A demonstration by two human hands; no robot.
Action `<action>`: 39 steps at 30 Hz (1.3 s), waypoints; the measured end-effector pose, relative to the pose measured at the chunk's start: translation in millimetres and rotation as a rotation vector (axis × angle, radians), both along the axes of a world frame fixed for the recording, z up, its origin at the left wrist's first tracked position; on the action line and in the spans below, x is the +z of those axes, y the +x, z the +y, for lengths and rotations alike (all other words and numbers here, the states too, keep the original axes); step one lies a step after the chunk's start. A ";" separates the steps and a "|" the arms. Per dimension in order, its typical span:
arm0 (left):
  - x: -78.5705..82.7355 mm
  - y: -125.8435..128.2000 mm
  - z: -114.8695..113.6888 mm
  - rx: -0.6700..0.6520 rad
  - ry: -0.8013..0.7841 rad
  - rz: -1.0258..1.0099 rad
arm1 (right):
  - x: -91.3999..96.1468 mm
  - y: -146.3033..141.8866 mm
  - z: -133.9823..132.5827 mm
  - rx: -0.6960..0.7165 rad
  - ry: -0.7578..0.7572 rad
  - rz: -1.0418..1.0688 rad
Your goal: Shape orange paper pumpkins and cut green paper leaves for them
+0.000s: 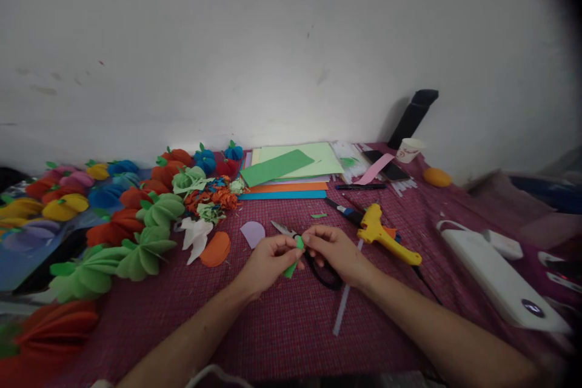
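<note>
Both hands meet over the middle of the cloth, pinching a small strip of green paper (290, 269). My left hand (273, 259) grips it from the left, with fingers closed; the strip's lower end hangs below them. From the right, my right hand (331, 248) closes its fingertips at the strip's upper end. Partly hidden beneath the hands lies a pair of scissors (326, 277), blades toward the upper left. A purple paper piece (253, 234) and an orange paper piece (215, 249) rest to the left. Right of the hands lies a yellow glue gun (386, 239) with a glue stick (343, 309) near it.
Several folded-paper pumpkins (113, 227) crowd the left side. Paper scraps (211, 199) pile beside stacked coloured sheets (295, 160) at the back. A paper cup (410, 149), a phone (386, 165) and a white power bank (500, 276) stand or lie to the right.
</note>
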State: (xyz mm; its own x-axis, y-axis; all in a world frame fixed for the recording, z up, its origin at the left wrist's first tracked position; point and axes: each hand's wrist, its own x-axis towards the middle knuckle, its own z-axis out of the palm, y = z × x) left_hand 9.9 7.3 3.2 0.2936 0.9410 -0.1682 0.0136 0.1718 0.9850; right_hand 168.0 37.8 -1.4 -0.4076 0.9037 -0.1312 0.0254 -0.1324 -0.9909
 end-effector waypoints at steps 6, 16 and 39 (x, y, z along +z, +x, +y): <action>-3.7 1.4 0.9 -0.058 -0.006 -0.036 | 3.4 2.0 2.5 -0.066 -0.038 0.042; -1.5 1.2 2.4 -0.063 0.029 0.002 | 8.4 6.9 6.0 -0.111 -0.092 0.116; 3.7 -10.9 3.4 0.006 0.216 0.191 | 5.5 8.7 12.1 -0.139 0.067 -0.002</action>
